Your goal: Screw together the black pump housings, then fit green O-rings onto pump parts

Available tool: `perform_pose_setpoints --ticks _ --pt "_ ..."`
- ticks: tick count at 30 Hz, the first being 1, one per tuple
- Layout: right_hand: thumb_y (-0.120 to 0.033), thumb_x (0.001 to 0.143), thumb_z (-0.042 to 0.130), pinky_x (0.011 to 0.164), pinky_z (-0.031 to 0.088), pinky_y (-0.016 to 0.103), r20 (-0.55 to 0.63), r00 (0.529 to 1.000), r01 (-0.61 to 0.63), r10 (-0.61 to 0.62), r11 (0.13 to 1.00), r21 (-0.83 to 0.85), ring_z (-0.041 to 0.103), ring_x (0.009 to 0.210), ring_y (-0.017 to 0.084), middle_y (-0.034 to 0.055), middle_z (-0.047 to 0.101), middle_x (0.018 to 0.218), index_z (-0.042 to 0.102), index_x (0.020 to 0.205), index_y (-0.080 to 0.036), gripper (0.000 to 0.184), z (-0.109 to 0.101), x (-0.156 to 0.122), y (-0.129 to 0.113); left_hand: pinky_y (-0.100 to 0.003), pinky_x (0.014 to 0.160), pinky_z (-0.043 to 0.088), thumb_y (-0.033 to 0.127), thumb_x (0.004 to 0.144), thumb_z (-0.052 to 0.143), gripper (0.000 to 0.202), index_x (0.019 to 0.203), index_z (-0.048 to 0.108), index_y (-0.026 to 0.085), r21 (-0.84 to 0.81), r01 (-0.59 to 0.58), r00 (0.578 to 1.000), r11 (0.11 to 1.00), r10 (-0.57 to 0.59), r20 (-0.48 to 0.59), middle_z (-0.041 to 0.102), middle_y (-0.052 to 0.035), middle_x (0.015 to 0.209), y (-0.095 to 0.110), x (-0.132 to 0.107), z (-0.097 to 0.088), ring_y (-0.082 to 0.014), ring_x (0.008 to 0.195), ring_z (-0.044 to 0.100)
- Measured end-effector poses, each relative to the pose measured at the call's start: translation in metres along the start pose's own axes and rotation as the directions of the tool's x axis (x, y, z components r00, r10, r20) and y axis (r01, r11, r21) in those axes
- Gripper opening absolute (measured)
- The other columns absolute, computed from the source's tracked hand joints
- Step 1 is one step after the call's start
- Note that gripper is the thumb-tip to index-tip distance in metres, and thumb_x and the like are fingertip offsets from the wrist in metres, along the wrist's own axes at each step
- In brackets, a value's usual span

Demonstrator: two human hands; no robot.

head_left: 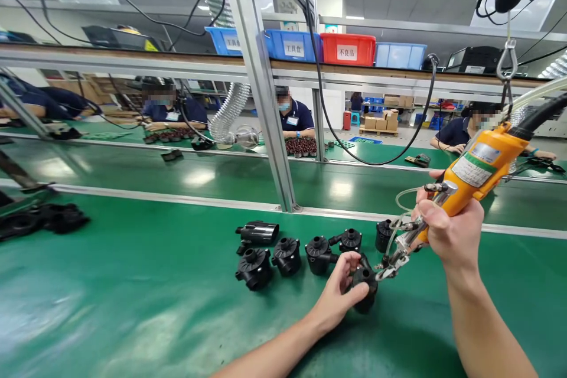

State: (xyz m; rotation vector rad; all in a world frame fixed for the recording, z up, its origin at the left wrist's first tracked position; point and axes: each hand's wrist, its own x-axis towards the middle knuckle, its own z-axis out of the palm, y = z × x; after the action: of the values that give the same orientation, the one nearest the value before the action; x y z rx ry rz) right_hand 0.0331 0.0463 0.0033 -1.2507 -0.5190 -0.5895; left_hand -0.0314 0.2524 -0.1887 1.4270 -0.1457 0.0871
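Observation:
My left hand (339,295) is closed around a small black pump housing (365,289) on the green work surface (177,319). In my right hand (456,230) is an orange electric screwdriver (481,165), hung from a hook above and tilted down to the left. Its metal tip reaches the right side of the held housing; whether it touches a screw I cannot tell. Beside my left hand stand more black pump housings (287,256), several in a loose group, with one lying on its side (259,232). Another housing (384,236) is just behind the screwdriver's tip.
A metal post (261,88) rises at the bench's far edge. Black parts (44,220) lie at far left. A black cable (323,106) loops down in front. Blue bins (292,45) and a red bin (348,49) sit on the shelf. Several co-workers sit across the line.

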Motion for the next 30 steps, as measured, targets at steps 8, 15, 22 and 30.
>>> perform_pose_setpoints --ticks 8,15,22,30 --pt "-0.035 0.069 0.086 0.05 0.052 0.026 0.02 0.997 -0.069 0.069 0.997 0.034 0.058 0.056 0.016 0.0 0.066 0.077 0.062 0.114 -0.02 0.053 0.02 -0.003 0.001 -0.048 0.122 0.037 0.053 0.072 0.093 0.093 0.15 0.051 0.025 -0.023 0.132 0.988 0.991 -0.129 0.08 0.062 -0.0121 0.144 0.003 0.008 -0.006 -0.0326 0.137 0.056" --pt "-0.032 0.066 0.082 0.046 0.046 0.023 0.104 0.992 -0.063 0.065 0.998 -0.023 0.046 0.049 0.011 -0.0067 0.053 0.063 0.056 0.097 -0.021 0.042 0.04 -0.013 0.003 -0.051 0.125 0.038 0.038 0.069 0.096 0.091 0.15 0.055 0.028 -0.092 0.2 0.966 0.976 -0.18 0.184 0.068 -0.0078 0.143 0.023 0.013 -0.001 -0.0327 0.136 0.061" --pt "-0.035 0.068 0.08 0.048 0.05 0.024 0.168 0.983 -0.062 0.074 0.995 -0.075 0.049 0.05 0.011 -0.0087 0.051 0.061 0.054 0.096 -0.021 0.041 0.052 -0.023 0.011 -0.048 0.117 0.045 0.037 0.07 0.094 0.075 0.137 0.064 0.023 -0.053 0.177 0.972 0.983 -0.166 0.168 0.074 -0.0076 0.13 0.037 0.013 0.001 -0.0334 0.13 0.064" --pt "-0.036 0.07 0.083 0.049 0.051 0.024 0.044 0.999 -0.006 0.009 0.998 -0.065 0.052 0.052 0.012 -0.006 0.056 0.068 0.058 0.105 -0.019 0.047 0.035 -0.009 0.008 -0.03 0.086 0.05 0.045 0.068 0.095 0.071 0.12 0.051 0.025 0.059 0.041 0.997 0.997 -0.037 -0.063 0.066 -0.0032 0.114 0.012 0.001 0.003 -0.0195 0.098 0.063"
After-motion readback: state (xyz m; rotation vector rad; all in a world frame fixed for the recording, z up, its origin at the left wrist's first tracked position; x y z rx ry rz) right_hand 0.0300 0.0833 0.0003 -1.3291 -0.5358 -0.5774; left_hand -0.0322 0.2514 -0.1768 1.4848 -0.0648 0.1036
